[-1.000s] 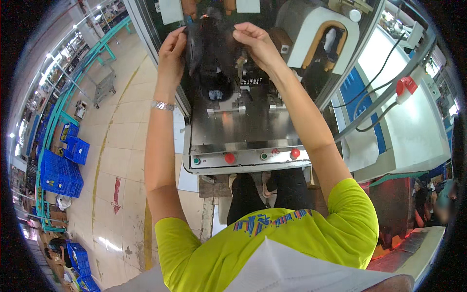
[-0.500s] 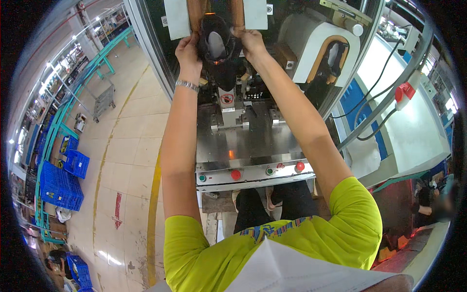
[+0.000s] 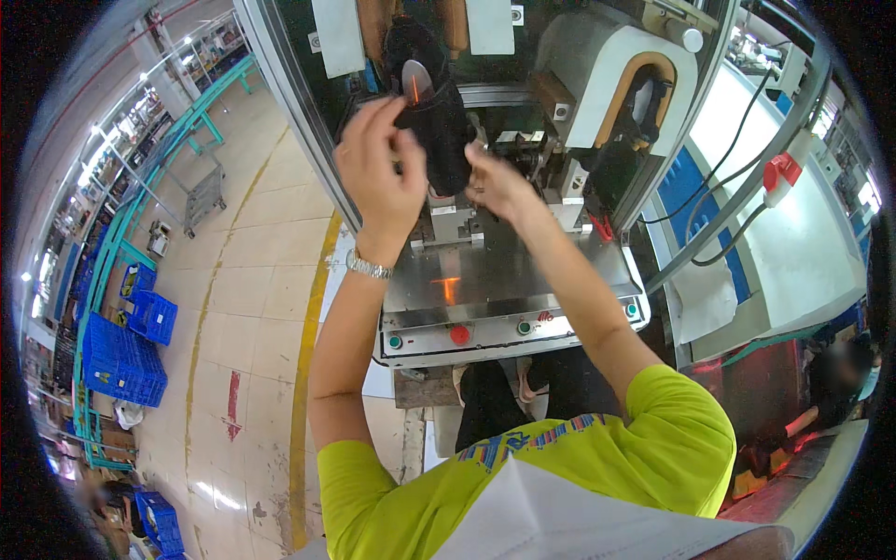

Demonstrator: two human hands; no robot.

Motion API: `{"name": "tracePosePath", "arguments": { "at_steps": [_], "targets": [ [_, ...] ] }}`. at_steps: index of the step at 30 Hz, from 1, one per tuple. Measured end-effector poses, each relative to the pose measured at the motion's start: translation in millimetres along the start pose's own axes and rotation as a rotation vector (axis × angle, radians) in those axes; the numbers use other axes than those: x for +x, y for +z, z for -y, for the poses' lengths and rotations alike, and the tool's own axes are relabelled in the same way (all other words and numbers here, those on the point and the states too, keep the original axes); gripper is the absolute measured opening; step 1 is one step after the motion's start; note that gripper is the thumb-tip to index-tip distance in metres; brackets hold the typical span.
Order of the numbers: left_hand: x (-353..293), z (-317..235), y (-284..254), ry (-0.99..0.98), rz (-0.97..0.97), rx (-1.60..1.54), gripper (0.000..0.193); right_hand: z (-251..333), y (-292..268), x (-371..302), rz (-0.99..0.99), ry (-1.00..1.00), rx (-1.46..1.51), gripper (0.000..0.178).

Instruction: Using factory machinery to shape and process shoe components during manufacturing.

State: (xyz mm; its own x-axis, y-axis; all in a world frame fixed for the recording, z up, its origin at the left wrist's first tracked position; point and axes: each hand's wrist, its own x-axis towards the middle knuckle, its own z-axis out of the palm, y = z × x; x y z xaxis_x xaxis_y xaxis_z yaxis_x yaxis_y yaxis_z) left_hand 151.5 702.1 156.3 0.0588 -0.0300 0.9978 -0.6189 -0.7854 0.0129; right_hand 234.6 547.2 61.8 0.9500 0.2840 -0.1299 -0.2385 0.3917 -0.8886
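Two bare hands are up at a shoe machine [image 3: 523, 280], both on a black shoe [image 3: 439, 131] that sits on a post at the middle of the machine, above the steel deck [image 3: 495, 271]. The left hand [image 3: 378, 173] has its fingers curled over the shoe's left side, thumb and fingers closed on the dark material. The right hand [image 3: 495, 182] presses the lower right edge of the shoe with its fingertips, closed against it; whether it pinches the material or only pushes cannot be told from this view. A thin red light line [image 3: 413, 89] runs down the pale sole area at the top of the shoe, and a red cross of light [image 3: 448, 285] falls on the deck below.

To do this step well, the shoe looks best kept centred so the red line falls along its middle, with both sides pulled evenly and no wrinkle under the fingers. It would be wise to keep the fingers well out of the moving parts around the post, and the wristwatch [image 3: 369, 266] away from the clamps. Red and green buttons [image 3: 459, 334] sit on the front panel, well below both hands.
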Motion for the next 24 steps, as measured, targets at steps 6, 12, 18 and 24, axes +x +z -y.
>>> {"name": "tracePosePath", "arguments": {
  "at_steps": [6,12,18,24],
  "targets": [
    [16.5,-13.3,-10.3,-0.094,0.565,0.232,0.032,-75.0,14.4,17.9,0.335,0.067,0.83,0.023],
    [-31.5,-20.1,-0.5,-0.212,0.624,0.28,0.044,-65.7,-1.4,76.9,0.142,-0.147,0.608,0.013],
    [-31.7,-28.0,4.8,-0.295,0.609,0.302,0.053,-67.3,-9.4,89.0,0.011,-0.086,0.591,0.011],
    [-36.5,-27.3,7.9,-0.428,0.645,0.346,0.058,-53.1,-3.8,88.1,-0.019,-0.095,0.543,0.02]
  ]
}}
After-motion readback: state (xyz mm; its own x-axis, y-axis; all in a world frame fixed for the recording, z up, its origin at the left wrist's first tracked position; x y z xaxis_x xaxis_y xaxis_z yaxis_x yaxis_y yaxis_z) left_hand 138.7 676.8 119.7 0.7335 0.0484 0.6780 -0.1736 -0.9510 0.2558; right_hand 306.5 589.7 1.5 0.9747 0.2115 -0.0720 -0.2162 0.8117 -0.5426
